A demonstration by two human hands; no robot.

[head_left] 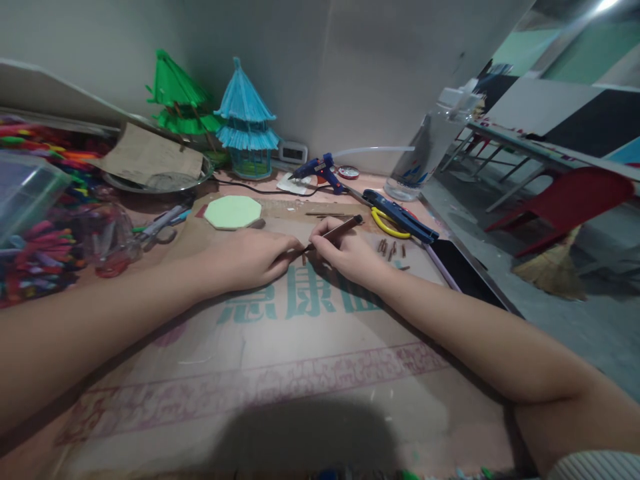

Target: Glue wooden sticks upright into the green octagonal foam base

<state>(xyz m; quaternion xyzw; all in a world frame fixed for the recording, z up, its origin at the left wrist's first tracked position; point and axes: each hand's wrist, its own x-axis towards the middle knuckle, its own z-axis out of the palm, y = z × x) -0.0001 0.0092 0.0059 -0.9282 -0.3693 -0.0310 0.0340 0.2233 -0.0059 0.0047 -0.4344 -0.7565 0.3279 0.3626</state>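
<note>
The pen-shaped tool [343,229] sits slanted above the middle of the printed sheet [300,417], its narrow end at the left fingertips. The right hand [347,255] pinches it between thumb and fingers, low on the shaft, probably for fine control. The left hand [255,257] rests with bent fingers drawn in at the narrow end, apparently as a steady; whether these pinch a piece cannot be told. Brown sticks [393,249] lie just beyond the right wrist, presumably for short reach. The green octagon [233,212] lies behind the left hand. The glue gun [325,172] and blue-handled tool [400,215] bound the far side; the phone [467,273] lies along the right edge of the bench [367,182]. Room for moving extends nearward, between the forearms.
</note>
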